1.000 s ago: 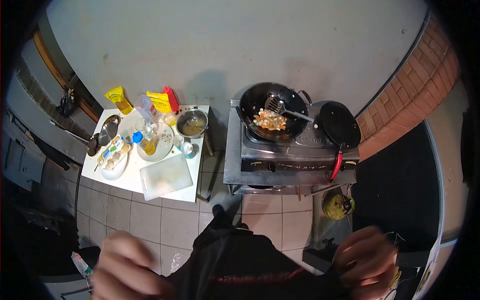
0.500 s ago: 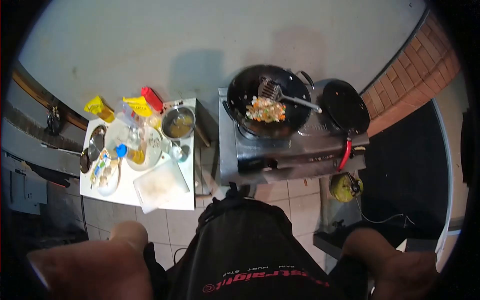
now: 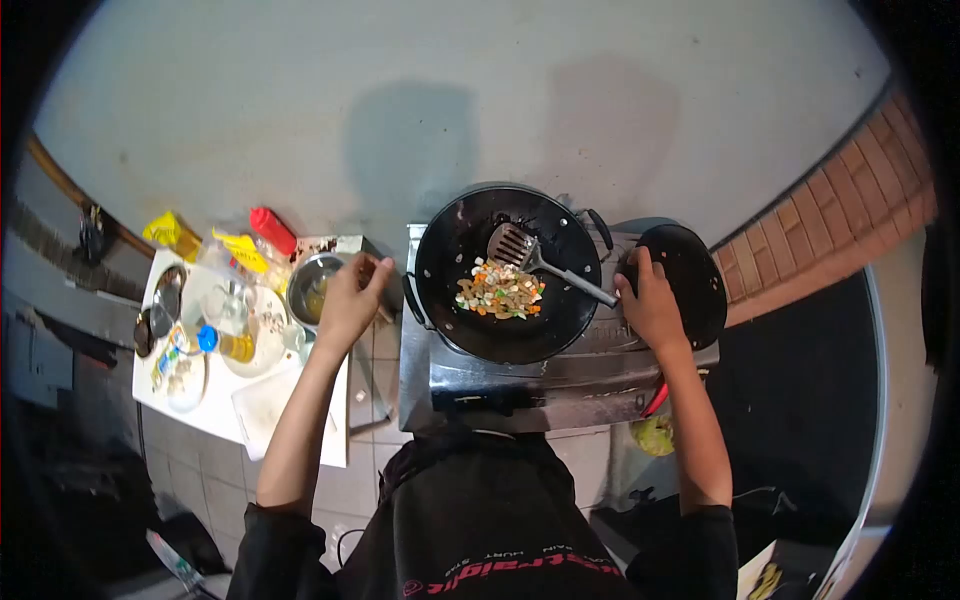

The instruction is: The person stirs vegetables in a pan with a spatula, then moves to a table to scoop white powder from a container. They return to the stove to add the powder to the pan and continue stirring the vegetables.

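A black wok (image 3: 480, 345) stands on the steel stove, with diced, mixed-colour food (image 3: 500, 291) in its middle. A slotted turner (image 3: 562, 273) leans across the wok, its head on the food side and its handle over the right rim. My right hand (image 3: 655, 308) is by the tip of that handle, fingers apart and thumb close to it; contact is not clear. My left hand (image 3: 352, 300) hovers between the metal pot (image 3: 303, 283) and the wok's left handle (image 3: 416, 302), fingers loosely bent and apart, holding nothing.
A black frying pan (image 3: 700, 285) with a red handle sits at the stove's right. On the white table (image 3: 325, 425) at left are a cutting board (image 3: 262, 408), an oil bottle (image 3: 236, 346), a red bottle (image 3: 273, 230) and yellow packets. A brick edge (image 3: 810, 215) borders the right.
Both hands have come up from low beside my body to either side of the wok. The view has shifted, so the stove and table sit a little farther left.
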Motion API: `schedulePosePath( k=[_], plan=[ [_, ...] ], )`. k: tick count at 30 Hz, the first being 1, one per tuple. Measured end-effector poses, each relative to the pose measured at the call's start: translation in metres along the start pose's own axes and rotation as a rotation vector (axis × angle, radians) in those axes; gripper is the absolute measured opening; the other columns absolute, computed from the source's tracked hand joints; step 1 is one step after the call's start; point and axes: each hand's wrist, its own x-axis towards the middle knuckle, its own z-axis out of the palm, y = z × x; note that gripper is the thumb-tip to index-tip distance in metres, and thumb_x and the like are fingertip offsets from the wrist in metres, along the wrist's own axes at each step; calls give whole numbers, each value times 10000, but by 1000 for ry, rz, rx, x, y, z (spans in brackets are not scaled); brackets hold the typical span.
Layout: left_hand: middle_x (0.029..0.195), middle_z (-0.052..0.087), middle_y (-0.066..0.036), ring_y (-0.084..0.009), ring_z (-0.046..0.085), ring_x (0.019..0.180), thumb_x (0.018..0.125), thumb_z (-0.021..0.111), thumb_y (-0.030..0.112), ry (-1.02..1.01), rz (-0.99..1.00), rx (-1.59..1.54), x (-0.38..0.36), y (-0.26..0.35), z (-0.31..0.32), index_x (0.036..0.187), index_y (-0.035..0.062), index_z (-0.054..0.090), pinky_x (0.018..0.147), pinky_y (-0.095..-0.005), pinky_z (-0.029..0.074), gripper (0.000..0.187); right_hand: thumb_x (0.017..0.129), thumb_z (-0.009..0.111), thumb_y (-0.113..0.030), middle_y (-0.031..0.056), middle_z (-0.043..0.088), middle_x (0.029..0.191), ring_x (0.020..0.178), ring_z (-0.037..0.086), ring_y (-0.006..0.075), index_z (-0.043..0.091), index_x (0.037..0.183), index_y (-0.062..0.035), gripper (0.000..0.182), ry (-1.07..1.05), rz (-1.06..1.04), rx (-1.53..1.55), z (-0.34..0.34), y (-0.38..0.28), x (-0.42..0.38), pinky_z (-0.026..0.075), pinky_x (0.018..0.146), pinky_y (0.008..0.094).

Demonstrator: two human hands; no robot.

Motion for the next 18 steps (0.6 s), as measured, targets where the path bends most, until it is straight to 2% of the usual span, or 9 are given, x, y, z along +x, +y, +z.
schedulePosePath(
  k=[2, 3, 5, 7, 9, 13, 15, 18],
  plan=[
    [729, 654, -198, -314, 658, 706, 925, 608, 407, -67, -72, -30, -11, -10, 18, 881, -50, 634, 660, -399, 491, 460, 869, 670, -198, 278, 598, 1045, 946, 612, 486, 421, 1181, -55, 425, -104, 136, 38, 14, 18, 12, 488, 833, 520],
    [729, 654, -198, -314, 658, 706, 925, 608, 407, -58, -83, -31, -13, -13, 26, 881, -50, 634, 660, -399, 491, 460, 869, 670, -198, 278, 598, 1045, 946, 612, 486, 421, 1181, -55, 425, -111, 124, 38, 15, 22, 18, 488, 833, 520],
    [722, 654, -213, -336, 661, 689, 919, 610, 425, -105, -167, 31, -14, -29, 45, 853, -60, 631, 659, -420, 493, 490, 850, 696, -209, 292, 613, 1030, 979, 610, 493, 402, 1173, -58, 462, -314, 216, 157, 21, 24, 23, 488, 841, 515],
    [734, 655, -230, -373, 655, 682, 910, 621, 427, -103, -230, 58, -16, -28, 53, 824, -61, 624, 659, -443, 490, 496, 820, 726, -194, 300, 630, 984, 982, 610, 495, 386, 1167, -60, 504, -318, 183, 204, 34, 26, 26, 488, 847, 512],
    [733, 648, -244, -408, 640, 679, 905, 632, 410, -135, -215, 110, -18, -21, 58, 810, -63, 611, 650, -455, 486, 483, 791, 745, -129, 245, 631, 748, 768, 663, 440, 398, 1111, -61, 477, -289, 49, 191, 41, 24, 31, 509, 705, 464],
    [694, 618, -256, -420, 632, 685, 897, 645, 390, -76, -179, 97, -20, -19, 57, 771, -70, 584, 635, -470, 472, 481, 778, 742, -92, 263, 635, 796, 830, 656, 454, 397, 1104, -65, 475, -336, 49, 128, 36, 5, 40, 499, 741, 485],
    [696, 618, -247, -412, 631, 681, 901, 642, 375, -98, -189, 142, -18, -17, 49, 772, -63, 584, 635, -468, 470, 460, 792, 706, -114, 290, 641, 980, 986, 622, 467, 399, 1183, -44, 501, -545, 142, 34, 36, -1, 44, 505, 852, 498],
    [714, 630, -229, -396, 628, 674, 918, 620, 318, -150, -166, 110, -13, -20, 41, 810, -43, 605, 636, -450, 473, 377, 808, 674, -182, 283, 647, 1008, 994, 631, 446, 459, 1200, -7, 480, -537, 109, -138, 23, -22, 46, 510, 870, 491]
  ],
)
